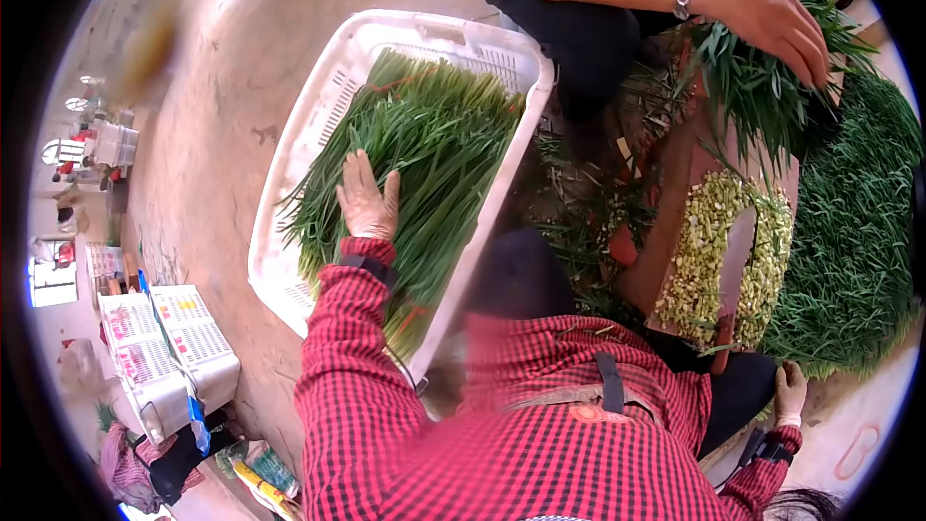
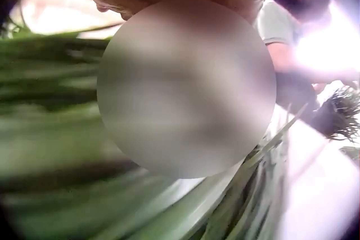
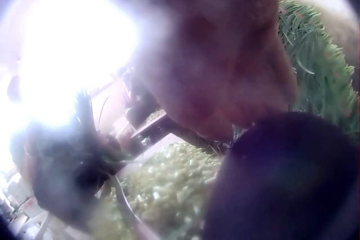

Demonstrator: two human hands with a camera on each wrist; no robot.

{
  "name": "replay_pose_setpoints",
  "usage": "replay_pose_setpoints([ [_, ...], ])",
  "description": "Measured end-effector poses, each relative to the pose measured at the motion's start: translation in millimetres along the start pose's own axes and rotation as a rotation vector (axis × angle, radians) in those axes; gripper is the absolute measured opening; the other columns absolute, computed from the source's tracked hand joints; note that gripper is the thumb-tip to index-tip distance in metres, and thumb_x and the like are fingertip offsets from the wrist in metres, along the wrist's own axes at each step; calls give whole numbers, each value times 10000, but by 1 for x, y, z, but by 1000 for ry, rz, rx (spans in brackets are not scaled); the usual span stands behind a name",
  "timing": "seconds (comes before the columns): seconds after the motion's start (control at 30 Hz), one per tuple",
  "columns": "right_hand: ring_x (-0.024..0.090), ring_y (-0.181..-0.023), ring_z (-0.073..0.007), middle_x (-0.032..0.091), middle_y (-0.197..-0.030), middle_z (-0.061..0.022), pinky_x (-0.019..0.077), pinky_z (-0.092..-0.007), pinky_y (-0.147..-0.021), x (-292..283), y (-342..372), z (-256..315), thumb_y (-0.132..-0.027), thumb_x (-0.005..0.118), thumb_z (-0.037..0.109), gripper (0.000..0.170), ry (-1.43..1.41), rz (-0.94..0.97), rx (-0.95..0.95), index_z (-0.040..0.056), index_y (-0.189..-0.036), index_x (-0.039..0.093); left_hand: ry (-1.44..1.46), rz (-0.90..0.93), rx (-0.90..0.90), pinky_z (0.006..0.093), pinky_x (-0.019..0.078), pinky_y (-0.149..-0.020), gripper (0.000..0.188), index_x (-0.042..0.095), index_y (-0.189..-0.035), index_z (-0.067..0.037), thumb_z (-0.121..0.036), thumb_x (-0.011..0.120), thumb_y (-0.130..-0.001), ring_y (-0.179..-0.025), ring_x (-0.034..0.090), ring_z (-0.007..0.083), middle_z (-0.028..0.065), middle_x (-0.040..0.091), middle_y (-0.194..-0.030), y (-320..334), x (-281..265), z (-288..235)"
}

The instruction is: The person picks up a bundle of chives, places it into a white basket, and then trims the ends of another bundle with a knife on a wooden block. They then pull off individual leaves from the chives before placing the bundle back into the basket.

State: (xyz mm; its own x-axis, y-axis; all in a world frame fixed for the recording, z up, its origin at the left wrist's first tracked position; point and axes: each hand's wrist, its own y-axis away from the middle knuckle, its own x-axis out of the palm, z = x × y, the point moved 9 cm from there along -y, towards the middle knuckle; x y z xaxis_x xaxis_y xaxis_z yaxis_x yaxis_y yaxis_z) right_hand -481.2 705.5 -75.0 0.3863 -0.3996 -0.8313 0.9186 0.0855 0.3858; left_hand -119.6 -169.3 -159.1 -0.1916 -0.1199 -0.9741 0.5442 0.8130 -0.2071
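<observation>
My gloved left hand (image 1: pixel 368 201) lies on long, grass-like green leaves (image 1: pixel 439 130) with its fingers extended and thumb apart. The leaves fill a white plastic basket (image 1: pixel 323 48); in the left wrist view, blurred green blades (image 2: pixel 50 133) stretch below the hand. On the right, my gloved right hand (image 1: pixel 789 394) rests at my dark-clad knee (image 1: pixel 748 386), holding nothing. The right wrist view shows this hand (image 3: pixel 225 65) from close up, beside the dark knee (image 3: pixel 281 184). Near it, a knife (image 1: pixel 738 256) lies across chopped pale green pieces (image 1: pixel 696 241) on a board (image 1: pixel 666 203).
Opposite me, another person's hand (image 1: pixel 776 34) holds a bunch of green leaves (image 1: pixel 748 87) over the board's far end. A dense pile of greens (image 1: pixel 854 232) lies to the right. Leaf scraps (image 1: pixel 593 222) litter the floor. White crates (image 1: pixel 169 347) stand at far left.
</observation>
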Motion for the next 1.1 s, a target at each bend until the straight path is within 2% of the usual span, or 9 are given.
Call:
replay_pose_setpoints([
  [0.1,661,-1120,-205,710,-1214,-131,498,-319,-1003,6,-2,42,-985,643,115,341,-11,-6,-37,-45,-1286,632,-187,212,-138,559,154,-1244,827,191,-1641,-101,-587,442,-1020,-1558,212,340,179,203,-1693,29,53,0],
  [0.27,673,-1104,-181,717,-1215,-129,516,-302,-976,35,-51,112,-980,661,36,312,-62,-2,-273,-27,-1285,651,-213,185,-109,555,157,-1240,816,169,-1653,-138,-530,481,-1009,-1556,210,355,164,180,-1702,32,47,-7],
  [0.37,702,-998,-185,744,-1129,-134,556,-298,-877,75,-15,322,-964,650,-1,275,42,-1,-606,-44,-1233,682,-194,144,-105,559,157,-1236,819,168,-1652,-138,-517,496,-1005,-1553,211,367,176,177,-1700,33,43,-13],
  [0.5,725,-906,-272,731,-1037,-162,563,-338,-761,178,33,534,-903,699,1,243,-21,320,-986,15,-1145,723,-181,162,-121,558,151,-1236,845,164,-1651,-130,-487,541,-984,-1551,212,368,189,177,-1696,31,44,-13],
  [0.6,704,-888,-324,721,-1012,-112,563,-378,-734,260,33,633,-906,689,81,152,-104,322,-1373,73,-1055,723,-170,188,-131,556,146,-1237,860,170,-1648,-121,-480,557,-970,-1552,206,366,189,179,-1695,31,40,-16],
  [0.67,710,-880,-319,727,-1003,-102,566,-376,-728,312,27,685,-938,656,128,179,-6,280,-1401,94,-1096,732,-158,188,-136,553,142,-1239,870,171,-1647,-116,-478,566,-963,-1553,199,364,189,176,-1695,30,39,-16],
  [0.8,729,-853,-307,735,-886,-106,573,-434,-729,417,2,723,-967,600,206,390,448,237,-1316,159,-1352,643,-129,200,-140,564,129,-1240,891,164,-1646,-99,-485,574,-956,-1554,186,373,191,163,-1696,29,41,-16],
  [0.9,740,-812,-305,735,-864,-110,574,-439,-701,451,-2,728,-948,616,197,324,697,167,-1255,152,-1262,680,-110,209,-143,574,122,-1239,896,160,-1646,-94,-490,573,-956,-1554,183,378,193,161,-1696,29,41,-14],
  [1.1,736,-862,-324,731,-876,-115,574,-432,-741,456,0,734,-921,630,196,118,576,281,-1300,98,-944,692,-115,208,-148,556,121,-1244,888,166,-1646,-102,-493,571,-960,-1557,185,367,189,162,-1697,28,41,-16],
])
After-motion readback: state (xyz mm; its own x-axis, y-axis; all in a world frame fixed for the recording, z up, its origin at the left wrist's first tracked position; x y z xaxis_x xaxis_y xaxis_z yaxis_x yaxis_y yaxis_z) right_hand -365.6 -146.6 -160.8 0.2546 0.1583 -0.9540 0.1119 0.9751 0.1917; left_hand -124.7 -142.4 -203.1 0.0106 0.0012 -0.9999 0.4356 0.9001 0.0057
